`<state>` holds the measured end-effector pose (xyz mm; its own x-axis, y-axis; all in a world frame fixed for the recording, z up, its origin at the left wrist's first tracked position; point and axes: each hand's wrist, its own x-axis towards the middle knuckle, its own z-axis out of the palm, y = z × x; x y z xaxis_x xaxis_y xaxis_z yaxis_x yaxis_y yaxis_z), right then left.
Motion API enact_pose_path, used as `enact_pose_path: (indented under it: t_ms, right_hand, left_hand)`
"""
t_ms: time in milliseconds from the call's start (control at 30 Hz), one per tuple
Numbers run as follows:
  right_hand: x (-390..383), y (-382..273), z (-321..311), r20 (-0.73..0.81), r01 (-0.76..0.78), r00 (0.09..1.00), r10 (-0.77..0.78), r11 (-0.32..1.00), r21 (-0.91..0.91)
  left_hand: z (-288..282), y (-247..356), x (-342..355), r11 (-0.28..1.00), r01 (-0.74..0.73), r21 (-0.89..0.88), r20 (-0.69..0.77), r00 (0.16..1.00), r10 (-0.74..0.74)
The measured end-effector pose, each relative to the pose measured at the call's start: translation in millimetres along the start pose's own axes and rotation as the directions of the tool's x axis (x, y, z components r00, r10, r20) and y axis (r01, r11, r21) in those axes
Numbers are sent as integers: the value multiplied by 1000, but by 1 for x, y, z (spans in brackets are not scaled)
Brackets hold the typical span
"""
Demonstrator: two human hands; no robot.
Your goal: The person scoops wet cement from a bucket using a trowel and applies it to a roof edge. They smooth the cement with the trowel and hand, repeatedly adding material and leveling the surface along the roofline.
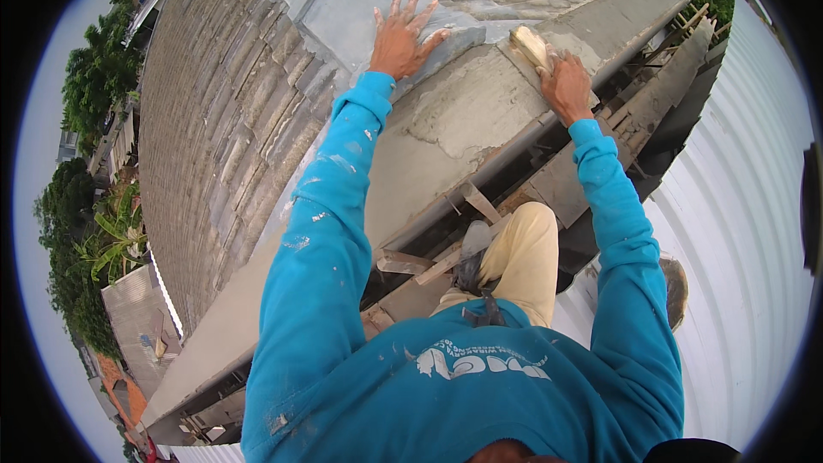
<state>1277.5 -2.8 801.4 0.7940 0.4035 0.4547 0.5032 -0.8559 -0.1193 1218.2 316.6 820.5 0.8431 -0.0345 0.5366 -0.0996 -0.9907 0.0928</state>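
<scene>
My left hand (400, 36) lies flat with fingers spread on the grey cement ridge cap (343, 0) of a roof. My right hand (566, 86) grips a pale wooden float (531, 47) and presses it on the wet plaster of a sloping cement parapet wall (463, 120). Rough fresh patches of plaster show between the two hands. Both arms are in blue long sleeves spotted with cement.
Grey roof tiles (223, 111) slope away on the left. A wooden scaffold of planks (446, 249) runs below the wall, with my knee in pale trousers (523, 257) over it. White corrugated metal roofing (746, 206) fills the right. Trees and houses lie far below on the left.
</scene>
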Motion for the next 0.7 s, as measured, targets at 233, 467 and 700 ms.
enact_pose_path:
  t_ms: [233,467,700]
  right_hand:
    - [-14,-46,-14,271,-112,962,35,955,275]
    - [-58,-141,-28,200,110,961,-193,925,364]
    - [-96,-206,-57,295,197,836,-462,755,625]
  left_hand:
    - [7,-1,-11,995,-28,94,-49,998,33]
    - [3,1,-7,978,-80,193,3,997,81]
    - [2,-6,3,967,-112,228,77,992,97]
